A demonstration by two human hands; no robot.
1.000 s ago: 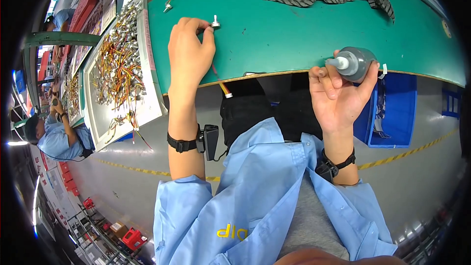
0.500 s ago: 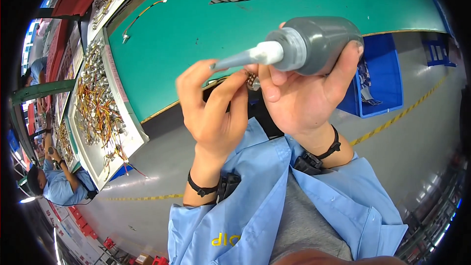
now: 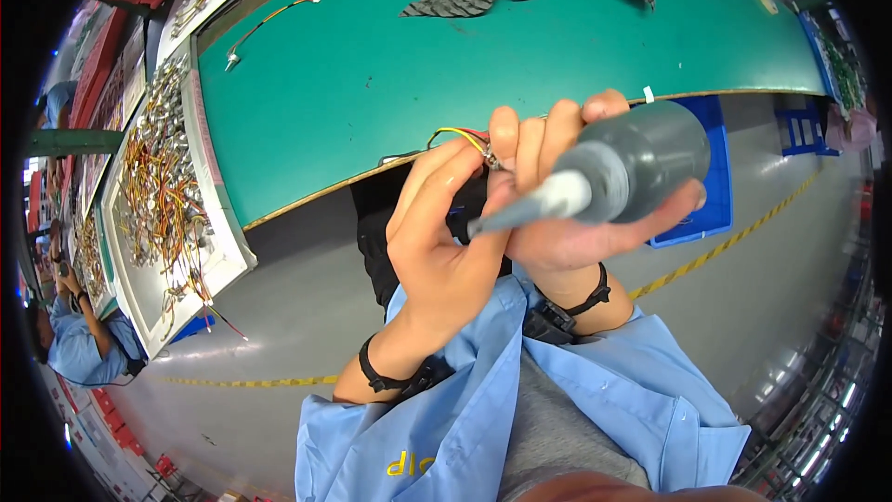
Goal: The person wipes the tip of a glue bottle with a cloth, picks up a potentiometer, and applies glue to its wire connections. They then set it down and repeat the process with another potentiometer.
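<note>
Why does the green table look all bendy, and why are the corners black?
Head view: a fisheye lens curves the green table edge and leaves black corners; the grey bottle in the right hand looms large, its nozzle slightly soft; glare streaks the grey floor.

Pretty sure I'm looking down at an electronics assembly line here. A long green workbench mat [image 3: 390, 84] is running across the top, white trays [image 3: 167, 214] piled with little wired parts are sitting along my left, blue parts bins [image 3: 711, 167] are standing under the bench, yellow floor tape [image 3: 734, 242] is crossing the grey floor, and a co-worker in a blue smock [image 3: 79, 353] is working at the left edge.
</note>
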